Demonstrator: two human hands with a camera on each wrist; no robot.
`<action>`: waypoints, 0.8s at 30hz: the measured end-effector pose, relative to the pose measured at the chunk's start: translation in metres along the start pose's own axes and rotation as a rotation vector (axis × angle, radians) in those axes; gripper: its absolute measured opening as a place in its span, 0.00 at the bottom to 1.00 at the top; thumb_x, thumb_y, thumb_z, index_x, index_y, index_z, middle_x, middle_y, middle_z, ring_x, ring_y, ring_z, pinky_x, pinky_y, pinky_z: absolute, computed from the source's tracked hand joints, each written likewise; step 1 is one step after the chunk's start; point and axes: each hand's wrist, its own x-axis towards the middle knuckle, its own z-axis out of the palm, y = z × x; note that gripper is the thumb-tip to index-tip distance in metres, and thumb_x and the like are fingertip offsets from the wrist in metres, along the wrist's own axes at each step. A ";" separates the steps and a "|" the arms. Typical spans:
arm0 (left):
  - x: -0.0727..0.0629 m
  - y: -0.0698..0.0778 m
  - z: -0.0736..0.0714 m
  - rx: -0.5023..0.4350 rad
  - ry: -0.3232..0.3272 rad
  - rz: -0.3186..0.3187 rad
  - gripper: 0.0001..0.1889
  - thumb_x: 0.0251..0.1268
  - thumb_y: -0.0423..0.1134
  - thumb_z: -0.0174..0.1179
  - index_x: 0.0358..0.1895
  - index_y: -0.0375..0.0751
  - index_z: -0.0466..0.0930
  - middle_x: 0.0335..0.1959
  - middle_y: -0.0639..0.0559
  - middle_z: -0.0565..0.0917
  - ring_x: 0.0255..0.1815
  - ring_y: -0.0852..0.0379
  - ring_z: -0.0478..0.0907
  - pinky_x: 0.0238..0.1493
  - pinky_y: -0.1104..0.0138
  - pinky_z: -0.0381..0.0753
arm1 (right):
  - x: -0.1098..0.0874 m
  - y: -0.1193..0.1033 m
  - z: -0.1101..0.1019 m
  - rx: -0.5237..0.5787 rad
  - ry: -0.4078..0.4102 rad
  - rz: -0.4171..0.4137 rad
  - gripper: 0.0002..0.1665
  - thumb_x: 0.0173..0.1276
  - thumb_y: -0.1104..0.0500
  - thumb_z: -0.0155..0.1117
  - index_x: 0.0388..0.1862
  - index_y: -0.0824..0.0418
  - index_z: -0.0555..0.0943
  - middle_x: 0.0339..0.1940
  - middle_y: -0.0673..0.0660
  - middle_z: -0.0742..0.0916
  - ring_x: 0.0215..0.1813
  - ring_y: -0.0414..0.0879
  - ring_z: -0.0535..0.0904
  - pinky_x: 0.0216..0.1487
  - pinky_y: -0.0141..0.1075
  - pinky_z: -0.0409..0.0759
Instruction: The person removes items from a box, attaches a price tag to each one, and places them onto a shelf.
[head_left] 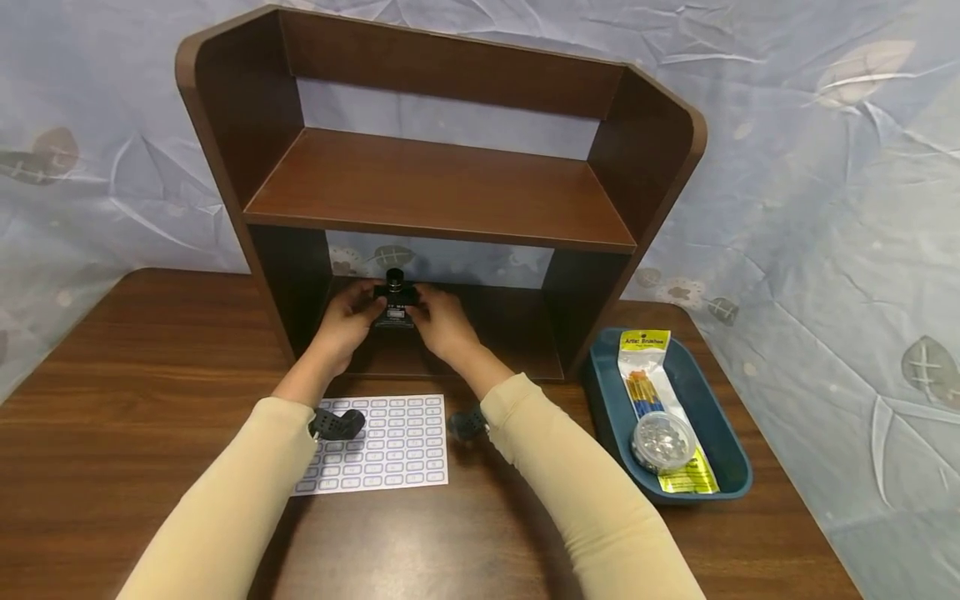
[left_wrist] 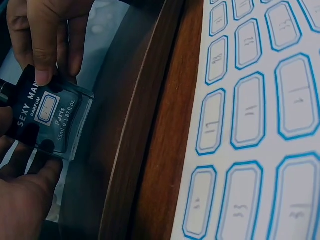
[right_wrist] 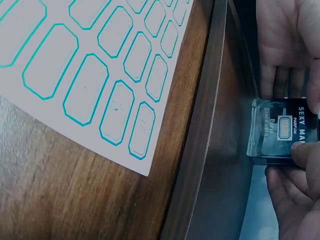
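A dark glass perfume bottle (head_left: 397,319) with a black cap (head_left: 394,277) is upright in the lower compartment of the brown shelf. Its front reads "SEXY MAN" and bears a small blue-bordered label sticker (left_wrist: 47,108). My left hand (head_left: 347,318) holds the bottle by one side, thumb toward the front. From the other side my right hand (head_left: 446,323) grips it, with the thumb (right_wrist: 303,151) on the front face in the right wrist view. Whether the bottle's base touches the shelf floor I cannot tell.
A sheet of blue-bordered labels (head_left: 405,433) lies on the table in front of the shelf (head_left: 442,187). At the right stands a blue tray (head_left: 723,446), holding a packet of artist brushes (head_left: 643,367) and a round clear tub (head_left: 663,442). The shelf's side panels flank both hands.
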 end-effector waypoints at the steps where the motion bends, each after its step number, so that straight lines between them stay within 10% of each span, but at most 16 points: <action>1: 0.000 0.000 0.000 -0.003 -0.001 0.000 0.22 0.83 0.33 0.49 0.74 0.30 0.66 0.68 0.37 0.71 0.61 0.56 0.69 0.65 0.65 0.70 | 0.000 0.000 0.000 0.000 0.002 0.002 0.24 0.82 0.58 0.57 0.73 0.62 0.74 0.61 0.62 0.88 0.61 0.54 0.87 0.63 0.45 0.86; 24: -0.001 -0.006 0.000 -0.067 -0.026 -0.028 0.23 0.84 0.33 0.47 0.76 0.30 0.63 0.76 0.34 0.66 0.73 0.48 0.64 0.79 0.52 0.65 | -0.001 0.003 0.008 -0.017 0.025 -0.007 0.22 0.82 0.60 0.57 0.71 0.64 0.76 0.58 0.62 0.90 0.55 0.53 0.88 0.56 0.43 0.87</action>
